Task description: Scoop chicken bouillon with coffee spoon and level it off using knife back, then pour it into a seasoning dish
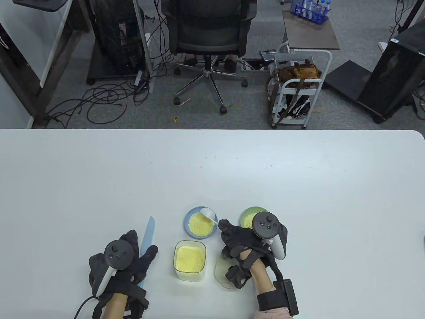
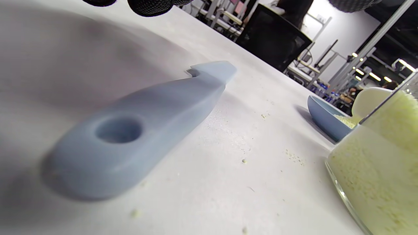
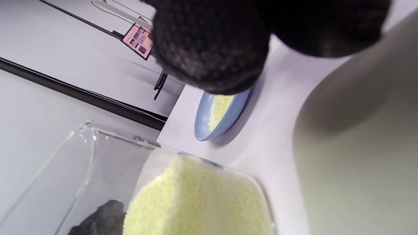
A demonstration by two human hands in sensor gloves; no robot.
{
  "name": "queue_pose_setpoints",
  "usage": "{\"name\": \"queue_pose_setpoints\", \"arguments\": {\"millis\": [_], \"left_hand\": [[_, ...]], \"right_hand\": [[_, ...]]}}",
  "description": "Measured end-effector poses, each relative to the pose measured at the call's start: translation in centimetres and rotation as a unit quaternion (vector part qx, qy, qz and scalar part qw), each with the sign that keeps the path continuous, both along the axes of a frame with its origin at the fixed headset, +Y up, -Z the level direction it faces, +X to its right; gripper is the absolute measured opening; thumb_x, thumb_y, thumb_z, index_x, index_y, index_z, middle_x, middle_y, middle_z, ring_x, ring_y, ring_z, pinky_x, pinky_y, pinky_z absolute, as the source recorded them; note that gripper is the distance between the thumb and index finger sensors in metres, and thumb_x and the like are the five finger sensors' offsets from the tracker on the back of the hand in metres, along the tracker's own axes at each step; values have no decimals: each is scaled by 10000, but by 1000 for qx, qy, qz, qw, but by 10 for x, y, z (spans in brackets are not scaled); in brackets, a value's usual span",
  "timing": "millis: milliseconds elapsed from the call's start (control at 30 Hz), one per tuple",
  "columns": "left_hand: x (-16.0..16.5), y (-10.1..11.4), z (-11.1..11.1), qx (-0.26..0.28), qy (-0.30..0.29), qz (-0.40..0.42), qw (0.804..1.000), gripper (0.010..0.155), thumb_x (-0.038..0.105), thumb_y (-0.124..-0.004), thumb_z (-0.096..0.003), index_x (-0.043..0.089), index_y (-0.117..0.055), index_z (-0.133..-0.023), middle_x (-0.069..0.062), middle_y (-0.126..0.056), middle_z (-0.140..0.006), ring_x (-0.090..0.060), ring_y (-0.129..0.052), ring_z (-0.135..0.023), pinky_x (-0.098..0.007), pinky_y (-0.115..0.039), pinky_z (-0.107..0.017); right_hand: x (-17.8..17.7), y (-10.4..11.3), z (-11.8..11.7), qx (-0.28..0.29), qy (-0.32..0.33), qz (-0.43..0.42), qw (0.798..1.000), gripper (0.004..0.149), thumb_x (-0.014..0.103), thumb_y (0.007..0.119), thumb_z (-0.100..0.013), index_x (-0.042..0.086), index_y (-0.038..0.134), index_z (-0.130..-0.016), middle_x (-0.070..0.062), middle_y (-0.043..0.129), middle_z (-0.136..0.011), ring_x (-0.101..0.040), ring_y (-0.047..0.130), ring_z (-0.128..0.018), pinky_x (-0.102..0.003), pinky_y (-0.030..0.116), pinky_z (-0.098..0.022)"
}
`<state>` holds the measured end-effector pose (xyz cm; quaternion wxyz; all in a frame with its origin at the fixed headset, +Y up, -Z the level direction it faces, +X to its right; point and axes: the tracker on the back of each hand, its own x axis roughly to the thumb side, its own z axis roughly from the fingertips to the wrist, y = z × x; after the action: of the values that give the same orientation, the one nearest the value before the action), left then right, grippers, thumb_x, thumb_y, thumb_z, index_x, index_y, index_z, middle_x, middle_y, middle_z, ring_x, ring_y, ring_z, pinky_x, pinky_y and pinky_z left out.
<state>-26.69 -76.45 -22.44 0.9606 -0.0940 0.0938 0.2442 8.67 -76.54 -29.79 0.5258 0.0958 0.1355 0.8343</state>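
A pale blue knife (image 1: 148, 232) lies flat on the table, its handle (image 2: 130, 130) under my left hand (image 1: 139, 249). In the left wrist view the fingertips (image 2: 150, 6) hang just above the handle and do not grip it. My right hand (image 1: 225, 226) pinches the handle of a white coffee spoon (image 1: 208, 213), whose bowl sits over the blue seasoning dish (image 1: 188, 229); the dish holds yellow bouillon granules. A clear square container (image 1: 189, 260) full of bouillon stands between the hands. The spoon's bowl (image 2: 370, 101) shows behind the container (image 2: 375, 169).
A green dish (image 1: 247, 216) with some granules sits behind the right hand, partly hidden by the tracker. A translucent lid (image 1: 221, 274) lies under the right wrist. Loose granules dot the table near the knife. An office chair (image 1: 207, 36) and a cart (image 1: 298, 79) stand beyond the far edge.
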Motion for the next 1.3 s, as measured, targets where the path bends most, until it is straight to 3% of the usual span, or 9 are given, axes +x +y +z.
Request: {"name": "queue_pose_setpoints", "arguments": {"millis": [200, 500, 567, 767, 867, 933, 1100, 1300], "left_hand": [[0, 0, 0, 1, -2, 1, 1000, 910, 677, -628, -455, 132, -296, -1103, -250, -374, -1155, -477, -490, -1061, -654, -466, -706], [1, 0, 1, -1, -5, -1, 1000, 896, 664, -632, -459, 131, -305, -1102, -252, -382, -1152, -478, -496, -1057, -650, -467, -706], [1, 0, 1, -1, -5, -2, 1000, 899, 664, -634, -456, 131, -307, -1101, -250, -385, -1152, -477, -498, -1057, -648, -470, -706], [3, -1, 2, 7, -7, 12, 1000, 890, 668, -618, -457, 145, -299, -1102, -234, -389, -1155, -466, -508, -1058, -639, -475, -711], [11, 0, 2, 72, -82, 108, 988, 965, 793, -584, -370, 314, -199, -1114, -124, -294, -1208, -439, -424, -1103, -618, -450, -740], [28, 4, 4, 109, -148, 188, 965, 984, 783, -653, -337, 352, -221, -1108, -86, -272, -1218, -418, -374, -1125, -624, -413, -753], [61, 7, 10, 112, -243, 98, 958, 1044, 798, -671, -322, 323, -171, -1106, -32, -247, -1231, -381, -374, -1151, -615, -421, -768], [71, -3, 6, 80, -261, 85, 958, 1020, 774, -682, -344, 297, -197, -1105, -25, -316, -1229, -363, -415, -1149, -619, -430, -761]], "right_hand": [[-4, 9, 6, 50, 0, 72, 996, 433, 50, 726, -372, 49, 637, -796, -302, 682, -681, -179, 915, -219, -416, 804, -188], [17, 29, 22, 75, -12, -4, 997, 453, 76, 732, -379, 9, 612, -811, -324, 726, -633, -141, 944, -207, -376, 839, -157], [28, 32, 32, 76, -6, -56, 996, 460, 91, 736, -383, -10, 599, -810, -332, 746, -608, -114, 964, -214, -354, 866, -155], [53, 16, 68, 26, 20, -178, 983, 452, 118, 745, -395, -81, 616, -780, -347, 817, -520, -86, 990, -123, -334, 892, -77], [61, 6, 82, 6, 36, -195, 980, 448, 116, 744, -395, -91, 618, -772, -345, 827, -510, -80, 993, -110, -329, 896, -68], [68, 2, 90, 11, 41, -198, 979, 449, 119, 743, -394, -90, 618, -771, -340, 829, -509, -72, 992, -112, -323, 897, -68], [73, 1, 96, 12, 58, -193, 979, 450, 120, 740, -397, -90, 613, -773, -339, 825, -513, -72, 991, -118, -322, 896, -73], [65, 4, 100, 20, 73, -182, 980, 451, 120, 738, -398, -89, 610, -776, -340, 821, -519, -75, 990, -126, -324, 895, -79]]}}
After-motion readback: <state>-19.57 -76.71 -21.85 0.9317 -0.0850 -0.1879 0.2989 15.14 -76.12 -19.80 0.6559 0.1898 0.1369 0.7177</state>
